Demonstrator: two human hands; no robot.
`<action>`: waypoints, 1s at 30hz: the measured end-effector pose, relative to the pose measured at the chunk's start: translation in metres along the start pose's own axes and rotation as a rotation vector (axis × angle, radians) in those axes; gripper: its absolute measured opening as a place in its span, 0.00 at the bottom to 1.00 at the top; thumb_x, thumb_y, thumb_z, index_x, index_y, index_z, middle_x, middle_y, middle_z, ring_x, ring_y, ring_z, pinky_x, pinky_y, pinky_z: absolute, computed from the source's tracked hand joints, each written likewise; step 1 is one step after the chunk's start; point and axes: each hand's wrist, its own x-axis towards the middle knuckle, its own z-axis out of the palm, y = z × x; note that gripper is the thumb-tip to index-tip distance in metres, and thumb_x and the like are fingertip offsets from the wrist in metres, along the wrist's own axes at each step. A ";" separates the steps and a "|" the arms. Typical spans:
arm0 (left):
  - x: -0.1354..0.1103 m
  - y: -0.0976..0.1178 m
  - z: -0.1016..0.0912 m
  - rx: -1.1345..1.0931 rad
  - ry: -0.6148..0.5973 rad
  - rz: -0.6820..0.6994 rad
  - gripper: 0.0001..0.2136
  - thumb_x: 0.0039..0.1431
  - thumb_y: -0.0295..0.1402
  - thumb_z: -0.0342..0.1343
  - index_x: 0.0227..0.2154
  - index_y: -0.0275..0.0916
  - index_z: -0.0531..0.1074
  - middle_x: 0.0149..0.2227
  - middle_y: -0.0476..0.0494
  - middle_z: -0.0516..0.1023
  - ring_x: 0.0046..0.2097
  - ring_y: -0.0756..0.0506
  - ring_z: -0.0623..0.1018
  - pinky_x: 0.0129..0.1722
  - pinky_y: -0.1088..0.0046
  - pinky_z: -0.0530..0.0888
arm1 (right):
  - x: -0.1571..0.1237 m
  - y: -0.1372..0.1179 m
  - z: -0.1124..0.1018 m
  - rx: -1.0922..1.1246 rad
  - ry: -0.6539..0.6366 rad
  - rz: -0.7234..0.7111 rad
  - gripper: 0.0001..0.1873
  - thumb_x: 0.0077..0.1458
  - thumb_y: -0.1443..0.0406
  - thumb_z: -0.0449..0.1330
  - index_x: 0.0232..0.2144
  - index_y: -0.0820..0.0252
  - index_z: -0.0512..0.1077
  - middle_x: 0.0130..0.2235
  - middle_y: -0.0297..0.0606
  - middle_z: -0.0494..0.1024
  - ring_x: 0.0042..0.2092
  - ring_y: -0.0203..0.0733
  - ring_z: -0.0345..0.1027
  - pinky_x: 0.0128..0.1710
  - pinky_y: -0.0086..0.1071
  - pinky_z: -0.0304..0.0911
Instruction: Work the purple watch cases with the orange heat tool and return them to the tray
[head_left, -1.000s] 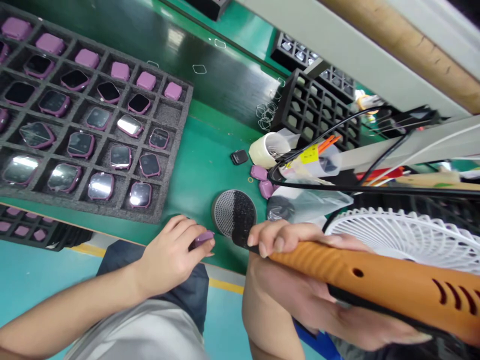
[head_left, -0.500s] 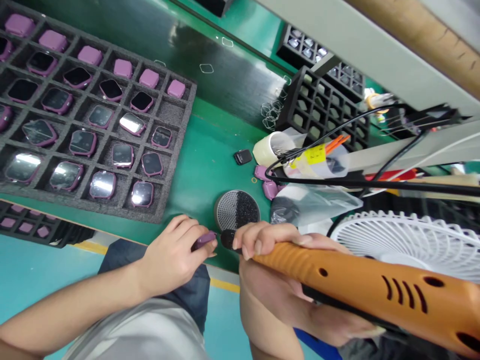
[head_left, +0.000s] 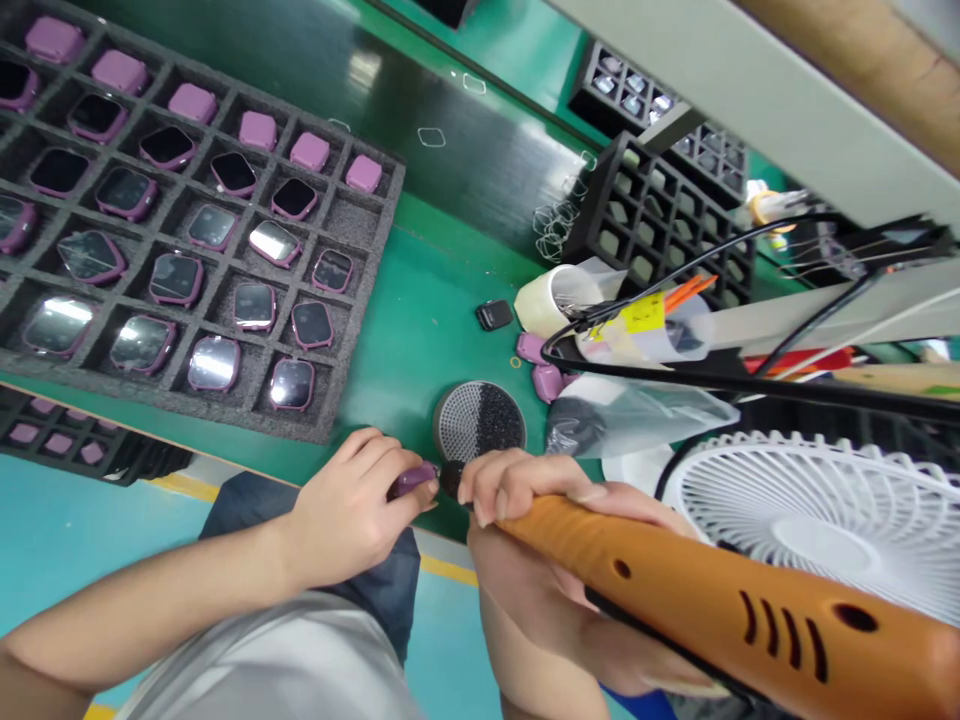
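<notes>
My left hand [head_left: 352, 515] is closed around a small purple watch case [head_left: 411, 480] at the near edge of the green bench [head_left: 420, 320]. My right hand [head_left: 525, 485] grips an orange electric screwdriver [head_left: 712, 600] whose black tip touches the purple case. A round grey dish of small black screws [head_left: 480, 420] sits just beyond both hands. A dark foam tray [head_left: 352, 225] to the left holds several purple watch cases with glossy screens.
A white fan [head_left: 817, 510] stands at the right. Behind the dish lie a clear plastic bag [head_left: 637, 410], loose purple cases [head_left: 541, 365], a small black part [head_left: 495, 315], a tape roll [head_left: 544, 295] and black cables. A black grid tray [head_left: 652, 225] sits further back.
The screwdriver has moved left, its tip closing the gap to the purple case in my left hand. My left hand has barely shifted.
</notes>
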 end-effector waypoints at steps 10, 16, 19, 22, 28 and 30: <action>0.001 0.001 -0.002 0.048 -0.016 -0.015 0.06 0.74 0.33 0.64 0.49 0.40 0.81 0.46 0.40 0.81 0.47 0.40 0.78 0.55 0.54 0.77 | 0.010 0.003 -0.011 0.043 0.027 -0.013 0.37 0.66 0.31 0.46 0.49 0.48 0.79 0.31 0.33 0.77 0.26 0.42 0.68 0.24 0.41 0.68; 0.000 -0.001 -0.008 -0.022 -0.164 0.043 0.18 0.68 0.26 0.61 0.60 0.32 0.77 0.62 0.32 0.80 0.62 0.33 0.76 0.65 0.46 0.72 | 0.032 0.015 -0.027 -0.007 0.175 -0.126 0.39 0.64 0.29 0.44 0.46 0.48 0.79 0.29 0.32 0.76 0.23 0.40 0.64 0.21 0.37 0.65; -0.001 0.000 -0.005 -0.011 -0.136 0.004 0.15 0.69 0.26 0.61 0.57 0.32 0.77 0.59 0.32 0.81 0.58 0.34 0.78 0.63 0.46 0.74 | 0.035 0.022 -0.025 -0.008 0.193 -0.113 0.42 0.63 0.28 0.42 0.45 0.49 0.78 0.27 0.31 0.75 0.22 0.40 0.62 0.20 0.36 0.63; 0.000 0.002 -0.005 0.040 -0.126 -0.047 0.14 0.74 0.34 0.62 0.56 0.34 0.77 0.55 0.32 0.81 0.55 0.34 0.78 0.61 0.47 0.75 | 0.032 0.023 -0.023 -0.009 0.184 -0.097 0.40 0.64 0.29 0.43 0.45 0.50 0.77 0.28 0.32 0.76 0.22 0.40 0.64 0.20 0.37 0.65; 0.002 0.001 -0.011 -0.042 -0.212 -0.017 0.15 0.71 0.27 0.59 0.58 0.30 0.75 0.64 0.29 0.77 0.64 0.30 0.75 0.67 0.43 0.71 | 0.030 0.025 -0.025 -0.010 0.153 -0.090 0.35 0.66 0.33 0.46 0.46 0.49 0.78 0.28 0.31 0.76 0.23 0.40 0.66 0.20 0.37 0.66; 0.001 -0.001 -0.011 -0.059 -0.212 -0.011 0.16 0.70 0.25 0.58 0.58 0.31 0.76 0.63 0.30 0.78 0.63 0.31 0.75 0.67 0.43 0.72 | 0.031 0.026 -0.025 -0.010 0.154 -0.084 0.34 0.66 0.34 0.46 0.46 0.49 0.78 0.28 0.31 0.76 0.23 0.40 0.66 0.21 0.37 0.66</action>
